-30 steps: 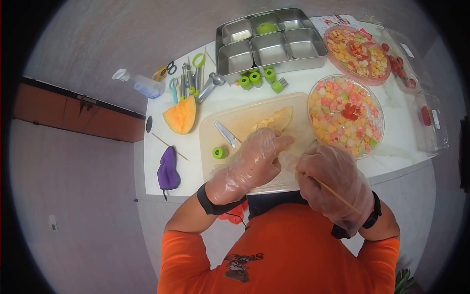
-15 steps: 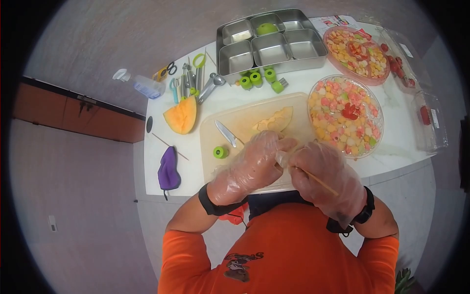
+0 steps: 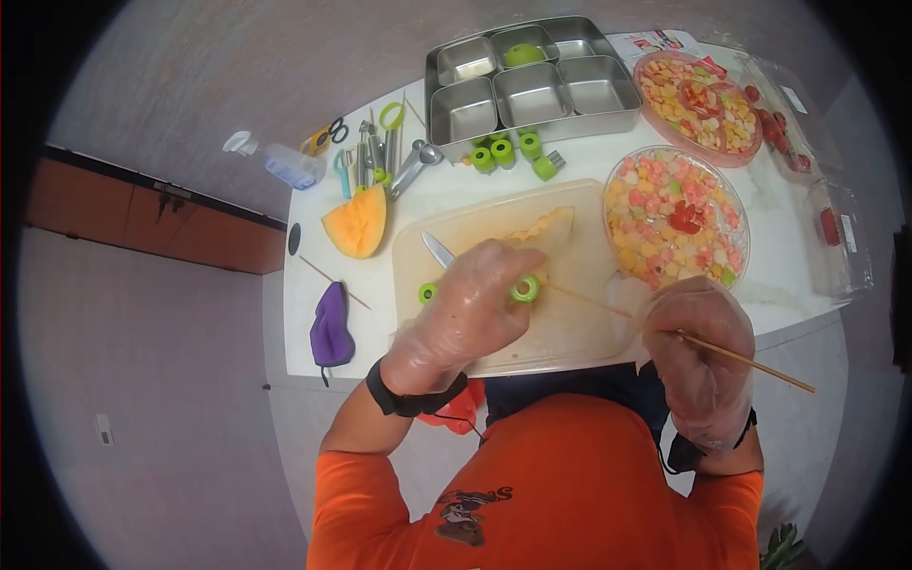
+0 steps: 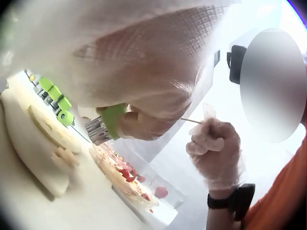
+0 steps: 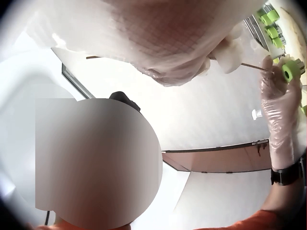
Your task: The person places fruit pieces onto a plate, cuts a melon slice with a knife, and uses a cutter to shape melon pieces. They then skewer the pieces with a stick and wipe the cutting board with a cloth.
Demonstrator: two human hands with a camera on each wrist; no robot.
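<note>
My gloved left hand point(image 3: 465, 313) is over the cutting board point(image 3: 532, 359), its fingers around a small cutter with a green grip point(image 3: 524, 289). The cutter's fluted metal end point(image 4: 98, 132) shows below the fingers in the left wrist view. To the right, my gloved right hand point(image 3: 705, 385) pinches a thin wooden skewer point(image 3: 760, 364). One end sticks out behind that hand, while the other reaches toward the cutter. On the board lie a knife point(image 3: 437, 249), partly hidden by the left hand, another green cutter point(image 3: 428, 294) and a cut melon slice point(image 3: 546, 226).
A dish of mixed fruit pieces point(image 3: 746, 237) stands right of the board. Behind are a steel tray with compartments point(image 3: 570, 125), several green cutters point(image 3: 529, 145) and a pink dish point(image 3: 731, 160). Left are a melon wedge point(image 3: 355, 223), a pump bottle point(image 3: 290, 166) and a purple cloth item point(image 3: 330, 326).
My hands, close together before, have drawn apart: the left slightly leftward, the right well to the right with the skewer. The cutter in my left hand has come into sight.
</note>
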